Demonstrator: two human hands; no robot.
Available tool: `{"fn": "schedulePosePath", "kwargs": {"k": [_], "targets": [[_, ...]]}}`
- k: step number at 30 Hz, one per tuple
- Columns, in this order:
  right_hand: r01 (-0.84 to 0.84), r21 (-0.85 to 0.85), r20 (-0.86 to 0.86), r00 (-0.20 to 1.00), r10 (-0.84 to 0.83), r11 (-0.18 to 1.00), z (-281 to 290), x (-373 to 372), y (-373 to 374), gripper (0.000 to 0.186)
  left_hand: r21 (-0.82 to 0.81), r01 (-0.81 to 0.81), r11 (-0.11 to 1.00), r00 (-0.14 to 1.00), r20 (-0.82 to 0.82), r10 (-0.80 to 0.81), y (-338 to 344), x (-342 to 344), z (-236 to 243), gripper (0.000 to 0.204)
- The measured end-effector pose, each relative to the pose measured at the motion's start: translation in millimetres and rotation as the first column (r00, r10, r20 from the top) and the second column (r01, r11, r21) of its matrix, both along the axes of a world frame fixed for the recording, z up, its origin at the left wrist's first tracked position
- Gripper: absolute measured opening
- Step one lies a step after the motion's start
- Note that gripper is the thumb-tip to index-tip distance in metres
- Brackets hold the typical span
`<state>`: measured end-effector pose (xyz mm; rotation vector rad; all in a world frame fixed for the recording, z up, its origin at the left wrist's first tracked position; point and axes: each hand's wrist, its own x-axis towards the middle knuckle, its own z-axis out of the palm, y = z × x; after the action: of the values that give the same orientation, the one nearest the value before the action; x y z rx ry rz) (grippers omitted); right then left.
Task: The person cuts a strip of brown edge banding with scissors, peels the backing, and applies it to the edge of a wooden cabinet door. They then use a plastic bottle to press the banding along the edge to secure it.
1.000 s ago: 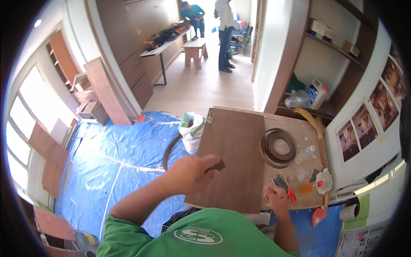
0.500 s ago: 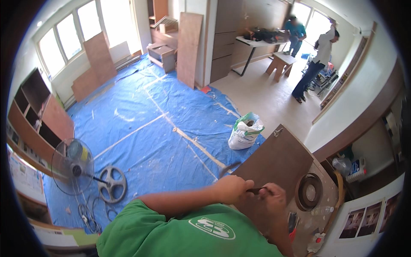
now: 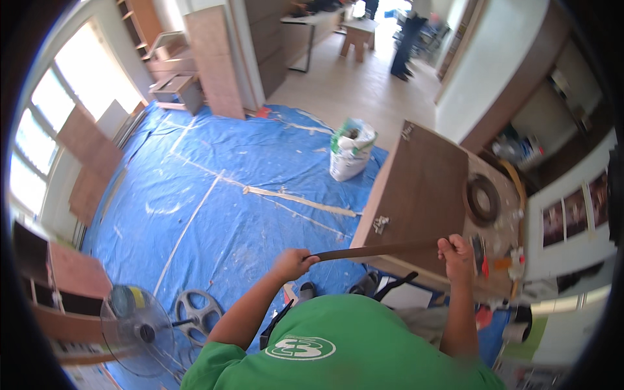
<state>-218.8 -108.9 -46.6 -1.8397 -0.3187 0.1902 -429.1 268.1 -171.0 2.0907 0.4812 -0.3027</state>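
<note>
Shirt cloth (image 3: 364,331), green with a white oval emblem (image 3: 301,348), fills the bottom of the view. Just beyond it, both hands are closed on a thin brown strip (image 3: 370,251): the left hand (image 3: 292,265) has its fingers curled round one end, while the right hand (image 3: 457,255) grips the other between thumb and bent fingers. The strip stretches almost straight between them, rising slightly toward the right, at the near end of the worktop (image 3: 494,239). Whether it touches the surface below, I cannot tell. On the worktop lies a large dark brown panel (image 3: 422,188), with a metal fitting (image 3: 381,224) near its left edge. Right of the panel are red-handled scissors (image 3: 485,266), near the right hand, and farther along, a brown coil (image 3: 469,198). Off to the left, a fan (image 3: 133,331) stands on a blue sheet (image 3: 247,156). Past the worktop's left side, a white and green sack (image 3: 351,156) sits upright. Farther back stand a tall wooden board (image 3: 216,65), a stool (image 3: 358,39) and a person (image 3: 407,49) in dark trousers.
</note>
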Motion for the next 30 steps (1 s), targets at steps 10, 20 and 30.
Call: {"fn": "schedulePosePath", "kwargs": {"k": [10,20,30], "targets": [[0.293,-0.428,0.433,0.897,-0.091,0.855,-19,-109,-29,0.044,0.198,-0.013,0.98,0.995,-0.093,0.032,-18,22,-62,0.054],[0.415,-0.044,-0.3,0.862,-0.408,0.909,-102,-125,-180,0.028,-0.736,-0.132,0.664,0.99,-0.127,0.056,-51,45,-48,0.014],[0.232,-0.271,-0.325,0.891,-0.315,0.934,-166,-79,-238,0.029,-0.389,-0.272,0.88,0.948,0.047,0.314,-134,76,-100,0.021]]}}
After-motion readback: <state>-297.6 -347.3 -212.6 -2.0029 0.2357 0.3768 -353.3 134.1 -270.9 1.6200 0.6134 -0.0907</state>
